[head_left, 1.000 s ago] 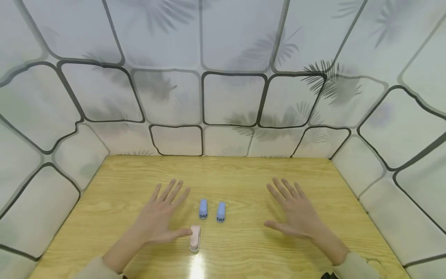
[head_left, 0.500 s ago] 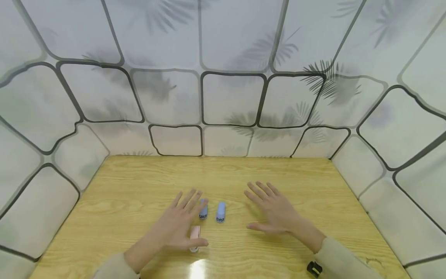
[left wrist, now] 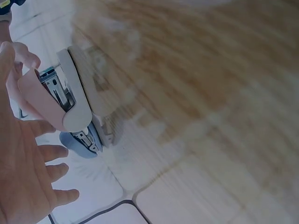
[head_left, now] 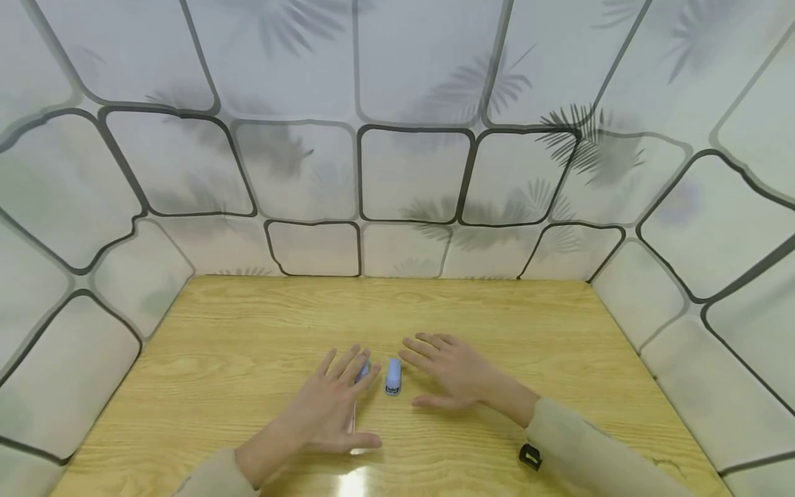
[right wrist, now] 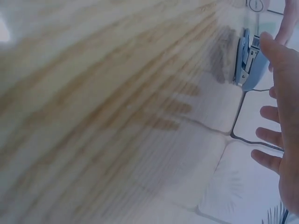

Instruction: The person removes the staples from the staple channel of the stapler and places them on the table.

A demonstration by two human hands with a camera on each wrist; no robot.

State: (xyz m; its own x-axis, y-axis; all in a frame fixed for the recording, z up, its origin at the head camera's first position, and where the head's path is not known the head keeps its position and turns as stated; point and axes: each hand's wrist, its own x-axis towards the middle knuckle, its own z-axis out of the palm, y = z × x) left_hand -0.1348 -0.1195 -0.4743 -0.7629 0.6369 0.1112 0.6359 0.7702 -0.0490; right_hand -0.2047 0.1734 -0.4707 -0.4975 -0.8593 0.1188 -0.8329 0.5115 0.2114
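My left hand (head_left: 329,407), grip apart, fingers straight, covers the pink stapler (left wrist: 51,100); my right hand (head_left: 450,373), grip apart too, hovers beside one blue stapler (head_left: 393,376). A clumsy sweep could skid them across the surface (head_left: 248,324)

The bench (head_left: 248,331) is glossy, smooth wood grain; the pink stapler (left wrist: 46,105) and blue stapler (head_left: 393,376) have smooth plastic shells with metal insides.

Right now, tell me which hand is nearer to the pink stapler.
Left. The left hand hovers directly over the pink stapler, hiding most of it in the head view. The right hand is further off, on the far side of the blue stapler.
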